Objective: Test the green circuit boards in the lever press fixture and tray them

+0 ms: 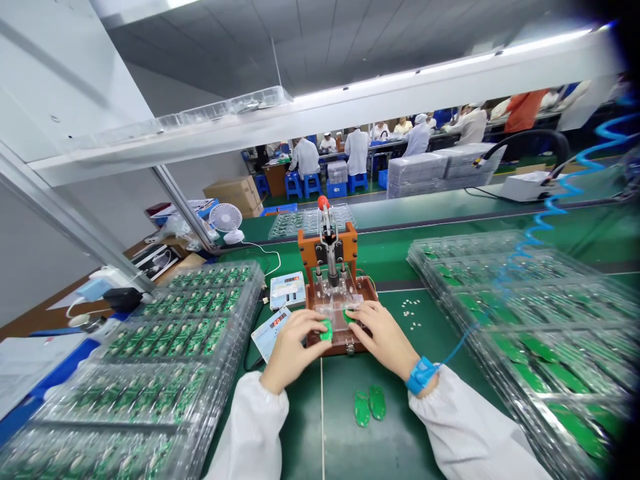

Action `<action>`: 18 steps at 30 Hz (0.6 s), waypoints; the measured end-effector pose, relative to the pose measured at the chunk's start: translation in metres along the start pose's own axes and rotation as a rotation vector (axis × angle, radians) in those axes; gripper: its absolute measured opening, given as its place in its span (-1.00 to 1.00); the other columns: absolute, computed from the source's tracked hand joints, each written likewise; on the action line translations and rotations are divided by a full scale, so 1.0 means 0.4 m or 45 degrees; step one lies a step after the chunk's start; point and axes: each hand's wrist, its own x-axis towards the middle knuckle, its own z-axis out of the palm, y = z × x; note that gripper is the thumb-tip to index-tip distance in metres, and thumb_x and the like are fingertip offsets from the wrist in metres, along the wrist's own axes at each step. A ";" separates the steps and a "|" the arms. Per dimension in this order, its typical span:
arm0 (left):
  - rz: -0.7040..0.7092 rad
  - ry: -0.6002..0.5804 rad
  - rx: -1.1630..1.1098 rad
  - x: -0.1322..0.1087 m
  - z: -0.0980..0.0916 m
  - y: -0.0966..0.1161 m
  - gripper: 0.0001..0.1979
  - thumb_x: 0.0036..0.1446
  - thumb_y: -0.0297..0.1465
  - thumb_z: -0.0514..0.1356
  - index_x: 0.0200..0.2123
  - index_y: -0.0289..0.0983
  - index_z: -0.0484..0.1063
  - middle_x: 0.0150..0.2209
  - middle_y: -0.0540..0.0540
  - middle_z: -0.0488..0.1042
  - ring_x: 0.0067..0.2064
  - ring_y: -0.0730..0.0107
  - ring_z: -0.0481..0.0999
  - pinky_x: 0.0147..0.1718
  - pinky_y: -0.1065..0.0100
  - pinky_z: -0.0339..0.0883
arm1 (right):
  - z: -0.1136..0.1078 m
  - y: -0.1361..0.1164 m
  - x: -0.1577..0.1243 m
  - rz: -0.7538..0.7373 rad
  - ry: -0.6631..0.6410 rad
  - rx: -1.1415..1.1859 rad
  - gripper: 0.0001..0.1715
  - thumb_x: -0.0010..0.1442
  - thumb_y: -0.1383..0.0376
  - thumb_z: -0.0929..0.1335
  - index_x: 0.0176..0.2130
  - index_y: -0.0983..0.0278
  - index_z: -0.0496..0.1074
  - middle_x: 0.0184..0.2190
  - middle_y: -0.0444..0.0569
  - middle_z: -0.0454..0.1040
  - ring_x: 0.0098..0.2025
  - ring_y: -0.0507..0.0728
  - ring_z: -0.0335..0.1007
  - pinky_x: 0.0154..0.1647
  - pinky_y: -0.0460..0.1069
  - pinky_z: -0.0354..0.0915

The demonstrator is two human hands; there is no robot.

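My left hand (pixel 296 347) pinches a small green circuit board (pixel 326 329) between thumb and fingers, at the front left of a test fixture. In my right hand (pixel 383 333) is a second green circuit board (pixel 347 316), gripped by its edge over the fixture's clear plate. The toggle-clamp test fixture (pixel 327 250) has an orange frame, a red-knobbed lever and a brown base. Two more green boards (pixel 370 404) lie side by side on the green mat, nearer to me. A blue wrist strap (pixel 421 375) circles my right wrist.
Clear trays of green boards (pixel 175 340) stand at left, and stacked trays (pixel 500 320) at right. Two meters with red digits (pixel 287 291) sit left of the fixture. Small white pieces (pixel 412 313) lie to its right. A blue coiled cord (pixel 565 187) hangs at right. A shelf (pixel 200 127) crosses above.
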 end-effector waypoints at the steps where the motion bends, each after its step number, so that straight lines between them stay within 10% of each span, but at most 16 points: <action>1: 0.016 0.064 0.071 0.023 -0.004 -0.012 -0.85 0.19 -0.27 0.37 -0.23 -0.20 0.60 -0.02 -0.20 0.57 0.10 0.07 0.49 0.13 -0.01 0.38 | 0.004 0.001 -0.003 -0.003 0.020 0.001 -0.74 0.40 0.27 0.30 -0.01 0.24 0.53 -0.02 0.08 0.56 0.08 0.27 0.38 0.14 0.28 0.40; 18: 0.132 0.090 0.265 0.088 0.027 -0.063 -0.91 0.26 -0.33 0.26 -0.23 -0.23 0.53 0.03 -0.18 0.54 0.17 0.03 0.42 0.19 -0.10 0.30 | 0.018 0.013 -0.015 0.000 0.116 0.053 -0.79 0.40 0.25 0.33 -0.06 0.24 0.54 -0.02 0.04 0.58 0.09 0.25 0.41 0.14 0.24 0.43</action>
